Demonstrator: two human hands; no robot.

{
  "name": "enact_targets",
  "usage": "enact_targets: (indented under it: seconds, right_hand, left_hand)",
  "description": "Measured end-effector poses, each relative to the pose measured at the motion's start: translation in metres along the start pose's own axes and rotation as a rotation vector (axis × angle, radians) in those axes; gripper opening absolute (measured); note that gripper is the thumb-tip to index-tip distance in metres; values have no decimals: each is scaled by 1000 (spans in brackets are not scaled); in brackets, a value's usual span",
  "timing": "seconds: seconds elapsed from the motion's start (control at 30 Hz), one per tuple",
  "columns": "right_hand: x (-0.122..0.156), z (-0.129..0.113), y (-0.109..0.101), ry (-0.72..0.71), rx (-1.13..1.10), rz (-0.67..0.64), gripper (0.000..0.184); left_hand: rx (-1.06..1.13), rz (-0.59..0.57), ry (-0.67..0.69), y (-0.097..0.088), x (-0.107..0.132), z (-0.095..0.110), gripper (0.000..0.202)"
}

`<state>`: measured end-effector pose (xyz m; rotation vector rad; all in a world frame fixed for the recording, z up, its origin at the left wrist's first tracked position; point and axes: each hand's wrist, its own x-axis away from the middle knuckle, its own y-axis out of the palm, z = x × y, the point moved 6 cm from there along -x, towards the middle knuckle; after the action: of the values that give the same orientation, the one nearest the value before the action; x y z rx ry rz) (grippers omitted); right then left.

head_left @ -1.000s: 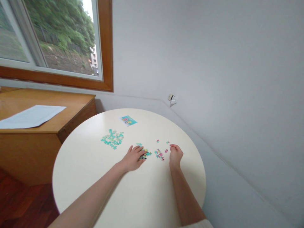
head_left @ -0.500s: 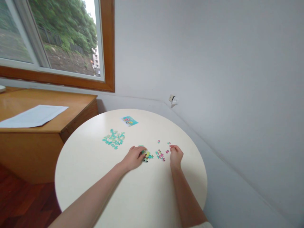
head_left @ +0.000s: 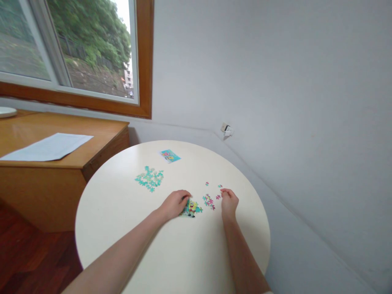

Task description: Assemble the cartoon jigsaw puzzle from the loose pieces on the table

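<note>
Curling over the upper-left edge of a partly joined puzzle section [head_left: 192, 207], the left hand [head_left: 175, 203] has its fingers bent and its thumb drawn in close to them; whether a piece is pinched there cannot be told. The right hand [head_left: 229, 201] brings thumb and forefinger nearly together, and again anything between the tips is too small to make out. The section, bearing a yellow figure, lies on the round tabletop [head_left: 180, 257] between the two hands, just beside the left. Its chief hazard is judged to be sideways pressure: a push from the bent left fingers could skid the section or open its seams, as nothing visible braces its outer edge. A second risk lies in the pink-and-teal cluster [head_left: 209, 201] near the section's right side, since a sweep of the right wrist could scatter it or drive it against the joined edge. The single pink piece [head_left: 218, 197] just beside the right hand is the likeliest to be knocked. Similar colours in the teal heap [head_left: 150, 179], well apart at the upper left, could cause a piece to be mismatched and forced, bending its tabs. The picture card [head_left: 170, 156], at the far side, seems beyond accidental contact.
</note>
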<state>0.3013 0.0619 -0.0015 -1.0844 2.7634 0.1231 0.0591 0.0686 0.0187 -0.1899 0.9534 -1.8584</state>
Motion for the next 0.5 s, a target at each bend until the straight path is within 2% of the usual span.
enact_targets:
  seconds: [0.33, 0.5]
  right_hand:
    - [0, 1, 0, -7, 14, 5, 16]
    - [0, 0, 0, -13, 24, 8, 17]
  left_hand:
    - [-46, 43, -31, -1, 1, -1, 29]
    - [-202, 120, -125, -17, 1, -2, 30]
